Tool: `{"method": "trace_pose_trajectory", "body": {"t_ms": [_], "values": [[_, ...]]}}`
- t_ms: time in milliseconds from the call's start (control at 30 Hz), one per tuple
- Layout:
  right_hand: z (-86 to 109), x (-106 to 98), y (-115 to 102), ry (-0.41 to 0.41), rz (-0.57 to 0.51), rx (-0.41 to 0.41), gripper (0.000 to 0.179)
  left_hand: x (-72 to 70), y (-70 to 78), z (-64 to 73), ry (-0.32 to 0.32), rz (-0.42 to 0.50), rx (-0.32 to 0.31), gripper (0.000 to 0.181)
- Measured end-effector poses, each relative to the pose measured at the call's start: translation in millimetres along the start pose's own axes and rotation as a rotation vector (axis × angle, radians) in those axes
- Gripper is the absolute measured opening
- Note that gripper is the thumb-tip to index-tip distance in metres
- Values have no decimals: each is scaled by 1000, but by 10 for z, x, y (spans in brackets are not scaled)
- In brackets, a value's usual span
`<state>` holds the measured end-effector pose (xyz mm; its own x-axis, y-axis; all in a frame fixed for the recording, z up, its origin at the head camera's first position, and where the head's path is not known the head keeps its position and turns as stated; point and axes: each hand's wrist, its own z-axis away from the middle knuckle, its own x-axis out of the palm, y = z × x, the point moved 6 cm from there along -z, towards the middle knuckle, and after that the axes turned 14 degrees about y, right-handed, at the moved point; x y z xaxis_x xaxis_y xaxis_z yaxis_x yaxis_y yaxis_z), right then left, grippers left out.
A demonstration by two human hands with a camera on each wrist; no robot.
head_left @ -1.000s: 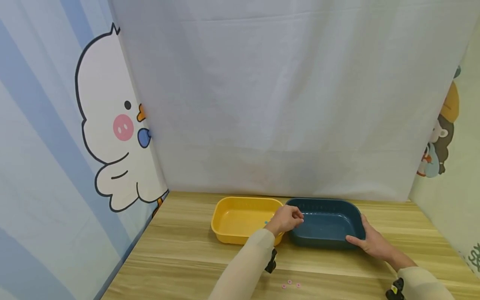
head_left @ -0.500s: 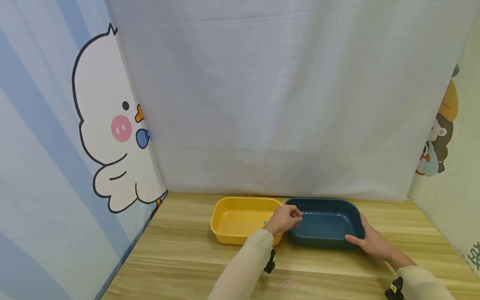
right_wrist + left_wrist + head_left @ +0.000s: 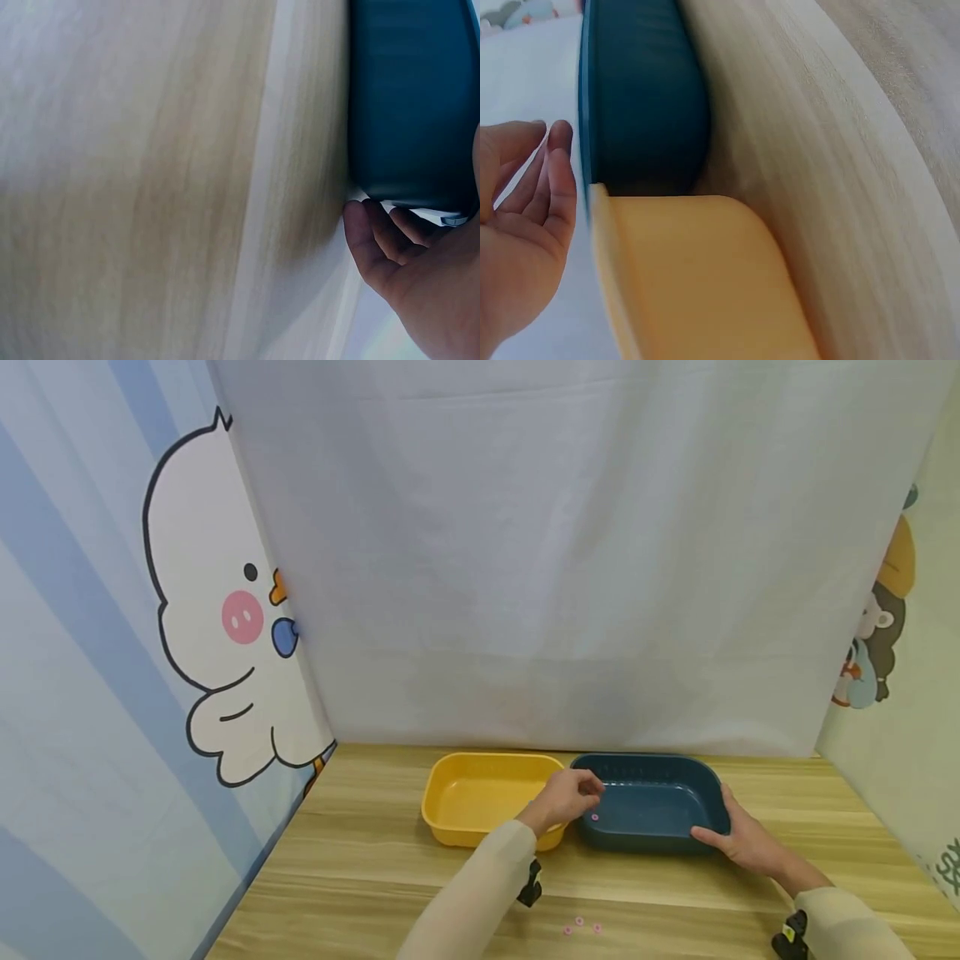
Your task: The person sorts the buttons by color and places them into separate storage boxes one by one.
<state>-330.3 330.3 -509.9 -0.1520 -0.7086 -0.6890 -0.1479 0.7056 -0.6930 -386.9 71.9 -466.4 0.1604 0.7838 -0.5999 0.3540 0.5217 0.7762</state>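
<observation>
In the head view, my left hand (image 3: 566, 795) hovers where the yellow plastic bin (image 3: 480, 762) meets the dark blue plastic bin (image 3: 652, 843). Its fingers are loosely bent. A gap shows between thumb and fingertips in the left wrist view, with nothing held there. Just below those fingertips, a small pink ring (image 3: 595, 817) appears against the near left part of the blue bin; whether it is falling or lying there I cannot tell. My right hand (image 3: 746, 841) grips the blue bin's right end, thumb at the near rim and fingers along the outer side.
Three small pink rings (image 3: 578, 922) lie on the wooden table (image 3: 360, 868) near its front. A tiny blue piece (image 3: 532, 803) shows in the yellow bin beside my left wrist. A white curtain (image 3: 525, 568) hangs behind both bins.
The pink ring has come away from my left fingertips and now shows below them. My left hand and forearm have shifted slightly left. The right hand keeps its place on the blue bin.
</observation>
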Motion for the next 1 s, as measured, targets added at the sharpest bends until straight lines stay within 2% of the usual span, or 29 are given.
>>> {"method": "trace_pose_trajectory", "body": {"t_ms": [100, 233, 467, 533, 700, 833, 1000], "values": [[-6, -4, -8, -2, 3, -1, 105, -32, 65, 88, -66, -22, 33, 18], [-4, -5, -8, -7, 10, 4, 106, -60, 134, 257, -185, -43, 80, 18], [-6, -17, -2, -12, 19, 3, 106, -58, 168, 557, -334, -173, 285, 13], [-8, -16, -1, -13, 20, 1, 106, -44, 138, 641, -367, -198, 319, 12], [-9, -5, 7, -18, 22, -2, 107, -19, 29, 851, -429, -246, 360, 8], [-9, -3, -4, -17, 15, -6, 107, -4, -49, 997, -443, -309, 416, 8], [-6, 1, -22, -23, 8, -5, 106, 41, -114, 1101, -456, -358, 472, 12]]}}
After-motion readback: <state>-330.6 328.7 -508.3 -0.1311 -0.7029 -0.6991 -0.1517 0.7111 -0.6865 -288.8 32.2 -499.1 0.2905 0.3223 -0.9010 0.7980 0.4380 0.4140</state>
